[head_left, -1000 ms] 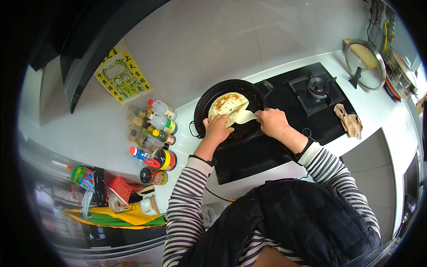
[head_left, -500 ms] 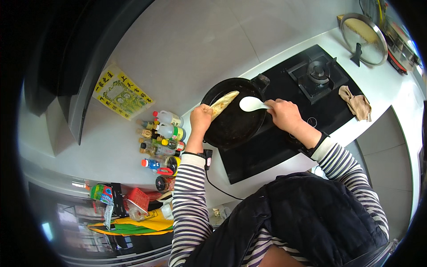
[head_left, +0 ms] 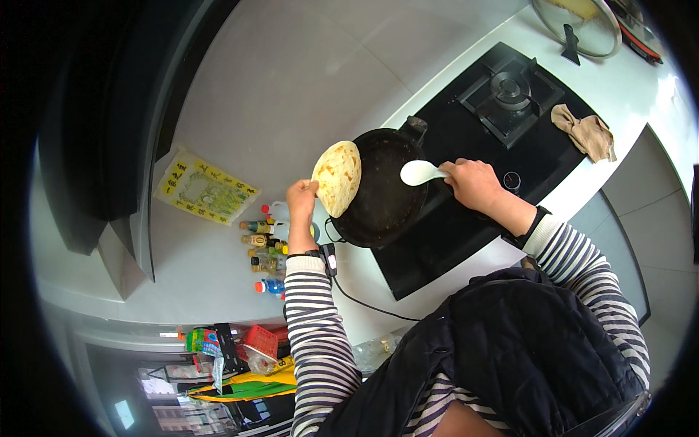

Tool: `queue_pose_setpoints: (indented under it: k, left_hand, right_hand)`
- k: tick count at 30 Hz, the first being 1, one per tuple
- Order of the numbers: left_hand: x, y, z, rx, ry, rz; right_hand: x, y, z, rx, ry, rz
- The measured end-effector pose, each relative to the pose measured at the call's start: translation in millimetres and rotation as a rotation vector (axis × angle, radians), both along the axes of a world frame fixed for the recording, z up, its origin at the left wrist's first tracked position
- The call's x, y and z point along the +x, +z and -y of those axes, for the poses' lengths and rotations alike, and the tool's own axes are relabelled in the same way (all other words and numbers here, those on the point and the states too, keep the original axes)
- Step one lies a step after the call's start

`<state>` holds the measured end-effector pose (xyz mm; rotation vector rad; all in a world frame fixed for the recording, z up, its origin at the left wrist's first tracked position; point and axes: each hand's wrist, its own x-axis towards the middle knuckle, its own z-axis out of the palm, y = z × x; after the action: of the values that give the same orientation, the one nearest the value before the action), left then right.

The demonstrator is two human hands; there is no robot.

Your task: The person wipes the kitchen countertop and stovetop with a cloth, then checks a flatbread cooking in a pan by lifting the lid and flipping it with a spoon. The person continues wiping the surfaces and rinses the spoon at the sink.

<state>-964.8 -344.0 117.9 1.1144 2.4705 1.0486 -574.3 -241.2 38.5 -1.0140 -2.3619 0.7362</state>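
A round browned flatbread (head_left: pixel 339 178) is pinched at its left edge by my left hand (head_left: pixel 301 198). It is held up, its spotted face showing, over the left rim of a black frying pan (head_left: pixel 386 193). My right hand (head_left: pixel 472 182) is closed round the handle of a white spoon (head_left: pixel 419 172). The spoon's bowl hangs over the right side of the pan, apart from the bread. Dark cooking surface shows in the pan to the right of the bread.
The pan stands on a black gas hob (head_left: pixel 444 240) with a second burner (head_left: pixel 510 89) farther right. A brown cloth (head_left: pixel 585 132) lies at the hob's right edge. Beyond it is a glass lid (head_left: pixel 582 29). Several bottles (head_left: pixel 266 240) stand left of my left wrist.
The flatbread was tilted nearly edge-on inside the pan; it is now lifted to the left with its broad face showing. My left hand has moved left. My right hand still holds the spoon.
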Motion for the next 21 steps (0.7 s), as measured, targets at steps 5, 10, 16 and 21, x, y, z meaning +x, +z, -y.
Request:
queue_pose_setpoints:
  k: [5, 10, 16, 21]
  left_hand:
    - [10, 4, -3, -0.013, -0.004, 0.027]
    - [39, -5, 5, -0.130, -0.269, 0.213]
    - [66, -27, 36, -0.059, -0.219, 0.155]
    - [89, -38, 67, -0.012, -0.156, 0.168]
  right_hand:
    - [5, 2, 0, -0.040, 0.013, 0.014]
    - [9, 0, -5, -0.006, -0.009, -0.028]
    - [9, 0, -12, 0.034, 0.001, -0.037]
    - [-10, 8, -13, 0.090, 0.116, 0.070]
